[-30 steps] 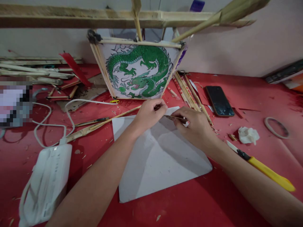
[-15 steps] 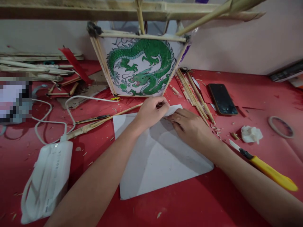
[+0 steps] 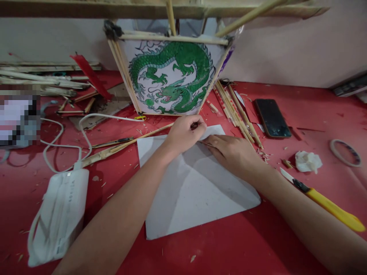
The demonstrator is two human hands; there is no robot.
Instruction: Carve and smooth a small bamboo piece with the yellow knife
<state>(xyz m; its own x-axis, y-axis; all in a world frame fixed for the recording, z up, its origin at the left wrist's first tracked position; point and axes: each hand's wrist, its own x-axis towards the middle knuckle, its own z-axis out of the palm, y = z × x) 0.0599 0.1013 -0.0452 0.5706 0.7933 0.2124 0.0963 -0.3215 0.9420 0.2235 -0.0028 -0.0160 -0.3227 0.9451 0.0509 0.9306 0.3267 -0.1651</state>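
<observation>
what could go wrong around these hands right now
The yellow-handled knife lies with its blade exposed near the right forearm; a sideways sweep might bring a cut. The dragon panel stands just beyond the left hand, so a forward slip could knock or mark it.

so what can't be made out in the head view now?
Left hand, head view: the hand itself hides whatever it may grip.
Right hand, head view: the hand covers most of whatever is under it.
White block, head view: printed marks too small and blurred to read.
Dark box, head view: cut off by the right edge.
Pixelated item, head view: mosaic obscures it, left edge cuts it.
</observation>
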